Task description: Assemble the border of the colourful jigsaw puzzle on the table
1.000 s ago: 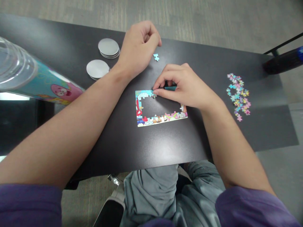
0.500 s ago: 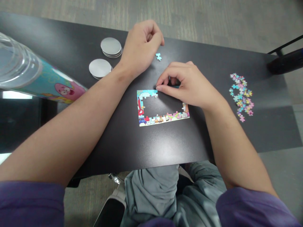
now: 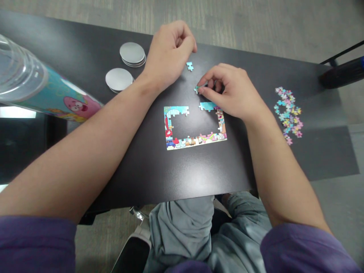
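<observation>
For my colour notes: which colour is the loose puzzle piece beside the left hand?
The loose piece is light blue, best seen in the head view.

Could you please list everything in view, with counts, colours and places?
puzzle border: one, multicoloured, centre, gap along far side
held puzzle piece: one, bluish, just beyond that gap
lone puzzle piece: one, light blue, farther back
loose puzzle pieces: many, mixed colours, right side
discs: two stacks, silver, upper left
canister: one, blue printed side, clear end, left
glossy surface: one, black, left edge
table: one, black, across the middle
dark object: one, black, blue-ended, right edge
floor: one, grey, top and bottom
unidentified item: one, black and pale, bottom
trousers: one pair, grey, bottom
sleeves: two, purple, bottom corners
left hand: one, bare, upper centre
right hand: one, bare, pinching held piece
</observation>
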Demonstrator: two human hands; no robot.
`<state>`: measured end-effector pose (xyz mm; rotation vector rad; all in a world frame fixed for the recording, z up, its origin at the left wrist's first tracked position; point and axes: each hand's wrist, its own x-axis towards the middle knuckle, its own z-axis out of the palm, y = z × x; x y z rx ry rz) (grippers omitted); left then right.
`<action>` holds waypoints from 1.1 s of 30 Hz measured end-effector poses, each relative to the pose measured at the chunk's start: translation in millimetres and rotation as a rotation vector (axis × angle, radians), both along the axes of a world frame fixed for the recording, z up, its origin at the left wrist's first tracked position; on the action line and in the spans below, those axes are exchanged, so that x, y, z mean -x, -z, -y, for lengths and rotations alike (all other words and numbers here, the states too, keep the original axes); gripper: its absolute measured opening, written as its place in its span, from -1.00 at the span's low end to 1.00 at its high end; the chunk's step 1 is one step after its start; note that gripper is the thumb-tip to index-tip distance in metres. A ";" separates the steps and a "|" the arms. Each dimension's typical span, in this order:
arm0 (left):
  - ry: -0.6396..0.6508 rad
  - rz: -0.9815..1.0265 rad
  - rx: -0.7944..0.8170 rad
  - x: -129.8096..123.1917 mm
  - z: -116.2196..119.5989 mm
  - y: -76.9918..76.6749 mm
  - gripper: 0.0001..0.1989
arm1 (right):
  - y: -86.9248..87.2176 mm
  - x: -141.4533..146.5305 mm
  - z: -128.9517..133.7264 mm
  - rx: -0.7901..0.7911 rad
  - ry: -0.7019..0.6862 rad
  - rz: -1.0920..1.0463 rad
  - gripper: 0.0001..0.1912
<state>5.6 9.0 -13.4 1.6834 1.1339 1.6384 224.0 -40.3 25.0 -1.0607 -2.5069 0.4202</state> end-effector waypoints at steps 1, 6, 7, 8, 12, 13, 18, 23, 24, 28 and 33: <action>-0.001 -0.003 0.009 0.0 0.4 -0.1 -0.69 | -0.3 -1.6 -0.8 -0.019 0.004 0.005 -0.92; 0.004 0.024 -0.006 -0.8 -1.3 2.5 -0.71 | 2.2 -14.5 -9.5 -0.080 0.045 -0.062 -0.74; 0.010 0.035 -0.012 -1.0 -1.6 3.2 -0.71 | 3.4 -17.0 -11.7 -0.072 0.061 -0.079 -0.71; 0.018 0.043 -0.012 -1.2 -1.5 3.6 -0.71 | 4.9 -19.2 -13.8 -0.061 0.079 -0.093 -0.68; 0.020 0.061 -0.009 -1.9 0.7 3.6 -0.72 | 11.9 -23.6 -21.7 -0.008 0.118 -0.138 -0.60; 0.018 0.062 -0.006 -2.0 1.1 3.6 -0.73 | 13.8 -24.0 -23.5 0.002 0.122 -0.152 -0.58; 0.017 0.048 0.010 -1.6 0.9 4.5 -0.75 | 21.4 -25.9 -29.7 0.009 0.152 -0.191 -0.42; 0.004 0.022 0.019 -0.5 4.0 3.0 -0.78 | 22.5 -27.6 -29.4 0.059 0.187 -0.202 -0.47; 0.002 0.018 0.022 -0.5 4.6 3.1 -0.78 | 22.1 -27.5 -28.9 0.067 0.194 -0.206 -0.49; -0.040 -0.006 0.043 -0.2 6.3 3.8 -0.80 | 20.5 -26.2 -27.7 0.053 0.178 -0.239 -0.59; -0.046 -0.022 0.119 3.0 13.3 -2.9 -0.80 | 19.4 -24.9 -29.8 -0.002 0.190 -0.277 -0.62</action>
